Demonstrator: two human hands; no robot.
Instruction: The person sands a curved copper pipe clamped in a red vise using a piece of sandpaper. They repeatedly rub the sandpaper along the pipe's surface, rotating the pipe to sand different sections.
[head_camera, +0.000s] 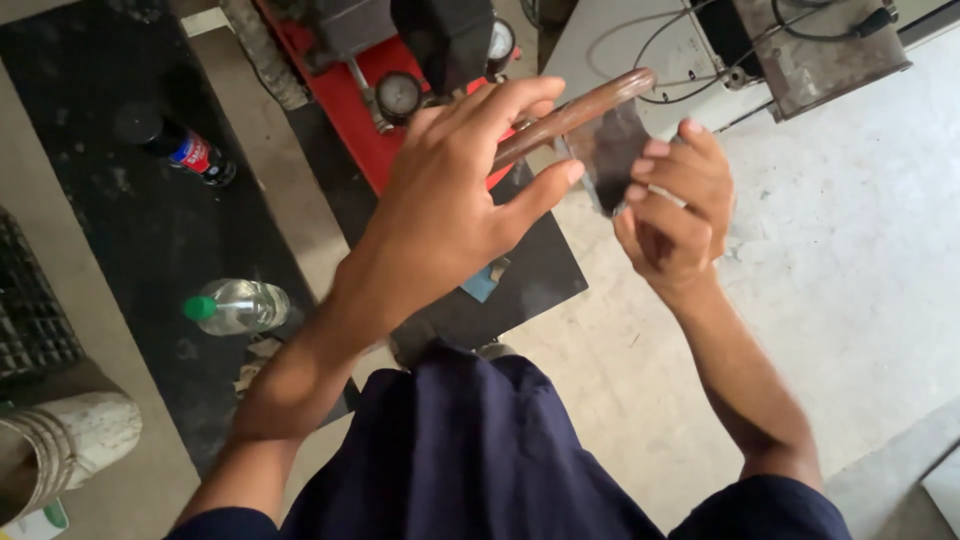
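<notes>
My left hand (450, 200) is raised in the middle of the view, its fingers spread over a curved copper-coloured pipe (590, 103) that it holds from beneath. My right hand (675, 210) sits just to the right, fingers curled around a dark grey sheet, perhaps abrasive paper (605, 150), pressed against the pipe. The pipe's near end is hidden behind my left palm. My dark blue trouser leg (450, 460) fills the bottom centre.
A red compressor with round gauges (400, 95) stands on the floor ahead. On a black mat (130, 200) lie a dark bottle (185, 148) and a clear bottle with a green cap (238, 305). A grey metal box with cables (820, 50) sits top right. A pale bucket (60, 440) is bottom left.
</notes>
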